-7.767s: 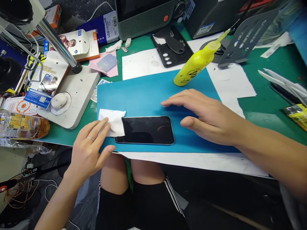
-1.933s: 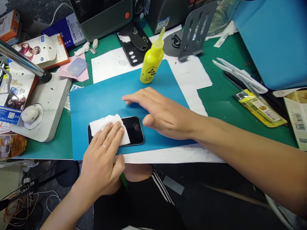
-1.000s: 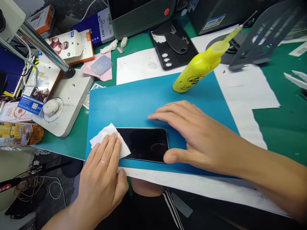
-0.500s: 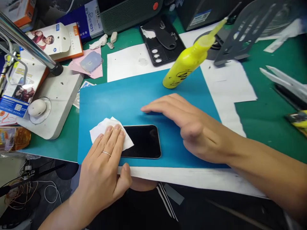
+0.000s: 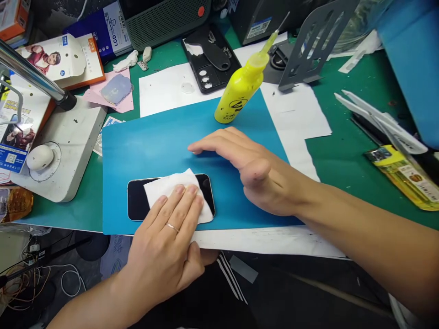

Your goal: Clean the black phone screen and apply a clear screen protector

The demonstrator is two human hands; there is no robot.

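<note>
A phone (image 5: 137,199) lies face up on the blue mat (image 5: 137,146), its screen dark. Over its right part spreads a white wipe (image 5: 163,186), pressed down under the fingers of my left hand (image 5: 168,242), which wears a ring. Those fingers are held together, and the thumb is tucked near the phone's lower edge. My right hand (image 5: 247,169) is raised over the mat to the right of the phone, fingers stretched out and holding nothing. A yellow dispenser bottle (image 5: 236,96) with a needle tip stands upright just behind it.
A black phone case (image 5: 214,80) lies behind the mat on white paper. To the right are tweezers (image 5: 380,119), a yellow packet (image 5: 404,176) and a dark slotted stand (image 5: 308,45). A white base with a metal post (image 5: 72,169) stands left, near boxes.
My left hand has slid the wipe rightward across the phone, uncovering its left end. My right hand keeps its raised pose. The whole view has shifted, showing more of the table's right side.
</note>
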